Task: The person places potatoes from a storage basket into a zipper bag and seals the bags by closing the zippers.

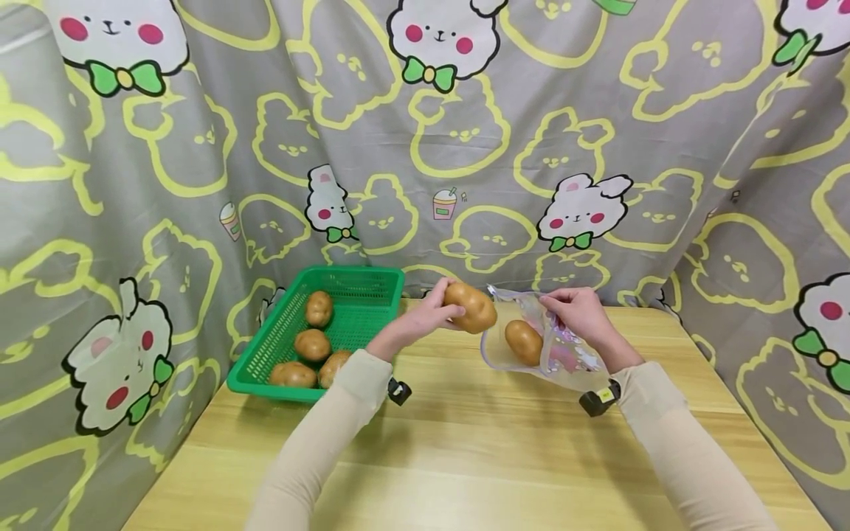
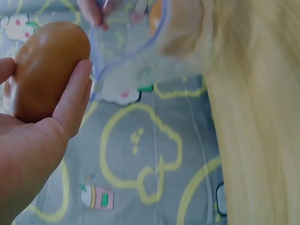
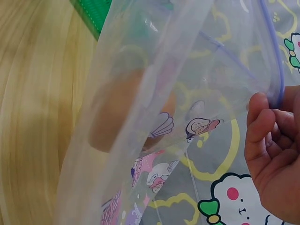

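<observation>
My left hand (image 1: 433, 313) grips a brown potato (image 1: 472, 307), fingers and thumb around its sides, just left of the mouth of a clear zip bag (image 1: 571, 361). In the left wrist view that potato (image 2: 52, 70) stands long side up in the hand (image 2: 35, 145). My right hand (image 1: 579, 313) pinches the bag's top edge; in the right wrist view the fingers of this hand (image 3: 276, 145) curl at the purple zip rim. The bag hangs with its mouth spread toward the left and has printed cartoon figures. Inside it lies another potato (image 1: 524, 342), seen blurred through the plastic.
A green plastic basket (image 1: 364, 276) with several potatoes (image 1: 313, 344) stands at the left of the wooden table (image 1: 425, 457). Behind the table hangs a grey curtain (image 1: 478, 147) with cartoon prints, also closing in both sides.
</observation>
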Tool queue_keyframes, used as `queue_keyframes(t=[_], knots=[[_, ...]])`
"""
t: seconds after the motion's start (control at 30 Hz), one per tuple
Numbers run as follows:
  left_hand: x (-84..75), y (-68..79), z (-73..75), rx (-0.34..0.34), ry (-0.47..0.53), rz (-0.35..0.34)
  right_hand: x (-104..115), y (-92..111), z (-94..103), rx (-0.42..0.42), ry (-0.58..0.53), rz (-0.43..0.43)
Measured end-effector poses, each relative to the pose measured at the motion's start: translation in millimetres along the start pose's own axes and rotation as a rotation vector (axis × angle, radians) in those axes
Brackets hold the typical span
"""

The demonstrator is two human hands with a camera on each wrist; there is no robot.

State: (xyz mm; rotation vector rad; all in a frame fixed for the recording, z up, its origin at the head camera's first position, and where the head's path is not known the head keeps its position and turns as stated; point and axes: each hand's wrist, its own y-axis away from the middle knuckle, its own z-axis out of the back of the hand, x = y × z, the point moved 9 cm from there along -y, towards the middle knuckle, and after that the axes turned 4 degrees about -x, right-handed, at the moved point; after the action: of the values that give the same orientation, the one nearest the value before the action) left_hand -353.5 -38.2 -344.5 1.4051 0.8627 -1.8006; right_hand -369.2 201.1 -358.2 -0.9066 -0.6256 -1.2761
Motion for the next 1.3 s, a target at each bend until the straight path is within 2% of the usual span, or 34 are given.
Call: queue_keyframes(t=[0.13,0.47,0.6,0.8,0.9,1.13,1.3], knots=[[1.6,-1.6,-19.5,0.032,-0.048,-0.042,2.1,0.2,-0.7,-0.003,-0.005,0.003],[4.1,-9.7,-52.3,0.009,-0.314,-0.156,10.5,0.5,-1.3,-0.006,-0.044,0.022],[5.8,-11.4,-57.2,-0.041,-0.377,-0.194,12.6,0.5,-1.4,-0.008,-0.052,0.023],[10.3,-12.2,-66.2,-0.081,-0.342,-0.216,14.3,0.7,-1.4,-0.004,-0.043,0.023],[10.8,-12.0,-70.5,-0.091,-0.36,-0.241,15.3,0.6,-0.8,-0.007,-0.048,0.03],[14.7,-9.8,-71.1,-0.139,-0.53,-0.247,17.1,0.5,0.0,-0.005,-0.057,0.022],[17.8,-9.5,-71.5,-0.122,-0.541,-0.235,17.7,-0.8,2.1,-0.003,-0.067,0.008]])
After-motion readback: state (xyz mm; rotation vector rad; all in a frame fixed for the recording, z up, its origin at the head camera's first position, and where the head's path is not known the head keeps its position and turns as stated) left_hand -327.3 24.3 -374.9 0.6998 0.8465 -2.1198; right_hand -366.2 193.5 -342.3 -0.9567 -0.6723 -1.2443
